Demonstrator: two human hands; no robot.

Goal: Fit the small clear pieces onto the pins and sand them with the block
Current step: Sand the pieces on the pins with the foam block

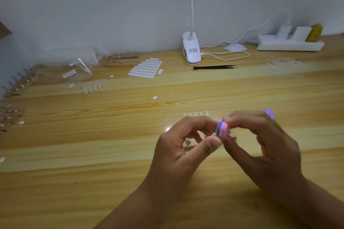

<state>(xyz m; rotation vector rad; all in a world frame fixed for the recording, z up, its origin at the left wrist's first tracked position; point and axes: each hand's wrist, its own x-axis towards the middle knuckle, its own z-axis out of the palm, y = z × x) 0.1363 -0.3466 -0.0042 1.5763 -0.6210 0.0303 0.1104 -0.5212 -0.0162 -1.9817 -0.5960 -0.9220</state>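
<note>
I'm watching right hand [264, 147] pinching block [222, 129], probably light, foamy, best held by sides; left hand [181, 147] curling beside block, can't tell if holding anything.

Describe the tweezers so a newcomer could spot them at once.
Find the white clip lamp at the back of the wooden table. The tweezers lie just in front of its base: long, thin, the only black thing there.

Glossy varnished wooden table [93, 154]; white plastic lamp clip [191, 50].
</note>
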